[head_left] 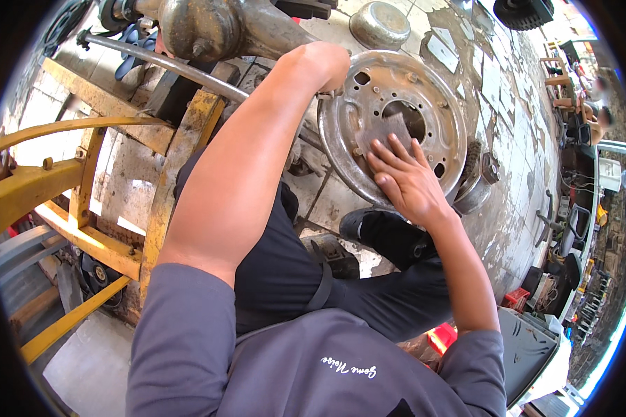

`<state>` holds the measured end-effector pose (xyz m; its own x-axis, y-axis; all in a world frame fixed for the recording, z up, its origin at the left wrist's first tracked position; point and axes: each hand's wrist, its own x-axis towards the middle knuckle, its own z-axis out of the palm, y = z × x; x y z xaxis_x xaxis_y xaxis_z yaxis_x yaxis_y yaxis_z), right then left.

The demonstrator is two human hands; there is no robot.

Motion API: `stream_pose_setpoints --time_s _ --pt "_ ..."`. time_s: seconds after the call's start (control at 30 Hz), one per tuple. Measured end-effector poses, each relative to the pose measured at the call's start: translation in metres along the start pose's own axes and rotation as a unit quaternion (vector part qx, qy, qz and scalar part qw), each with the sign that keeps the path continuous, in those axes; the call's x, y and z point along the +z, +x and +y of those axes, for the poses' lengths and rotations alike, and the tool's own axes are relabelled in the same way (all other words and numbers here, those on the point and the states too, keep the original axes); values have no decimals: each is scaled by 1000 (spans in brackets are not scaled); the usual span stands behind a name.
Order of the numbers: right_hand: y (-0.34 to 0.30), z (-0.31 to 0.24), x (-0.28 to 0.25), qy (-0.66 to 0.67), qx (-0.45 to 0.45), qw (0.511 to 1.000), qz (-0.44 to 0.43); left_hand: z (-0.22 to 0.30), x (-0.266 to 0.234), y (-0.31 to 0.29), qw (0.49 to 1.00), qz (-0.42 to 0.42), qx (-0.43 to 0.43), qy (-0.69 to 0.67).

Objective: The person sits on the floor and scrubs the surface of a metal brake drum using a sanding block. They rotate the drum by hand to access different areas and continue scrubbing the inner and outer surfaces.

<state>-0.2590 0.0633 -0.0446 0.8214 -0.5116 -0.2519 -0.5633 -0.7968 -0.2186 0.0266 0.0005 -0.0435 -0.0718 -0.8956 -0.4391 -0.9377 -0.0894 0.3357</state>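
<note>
A worn steel wheel rim [444, 115] leans in front of me, its face marked by bolt holes and a large centre hole. My left hand [329, 66] is closed over its upper left edge, with most of the fingers hidden behind the wrist. Flat on the rim's face lies my right hand [412, 182], fingers stretched and spread. Under those fingertips is a thin grey-brown sheet [391, 131], which looks like sandpaper, lying below the centre hole and partly over it.
A rusty axle housing [202, 31] with a long metal rod [163, 66] sits beyond my left arm. Yellow metal framing [83, 181] stands at the left. A round metal pan [380, 25] rests on the cracked tile floor [511, 139]. Tools and crates line the right side.
</note>
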Motion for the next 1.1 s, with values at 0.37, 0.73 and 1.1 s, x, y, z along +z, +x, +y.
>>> stream_pose_setpoints --time_s 0.37,0.73,1.1 --pt "1 -2 -3 -16 -7 1000 -3 3 -1 -5 1000 1 -11 -7" --pt "11 -8 2 -8 -2 1000 15 4 -1 -2 1000 -10 -10 4" --pt "7 -6 2 3 12 1000 8 3 -5 -3 1000 -11 2 12"
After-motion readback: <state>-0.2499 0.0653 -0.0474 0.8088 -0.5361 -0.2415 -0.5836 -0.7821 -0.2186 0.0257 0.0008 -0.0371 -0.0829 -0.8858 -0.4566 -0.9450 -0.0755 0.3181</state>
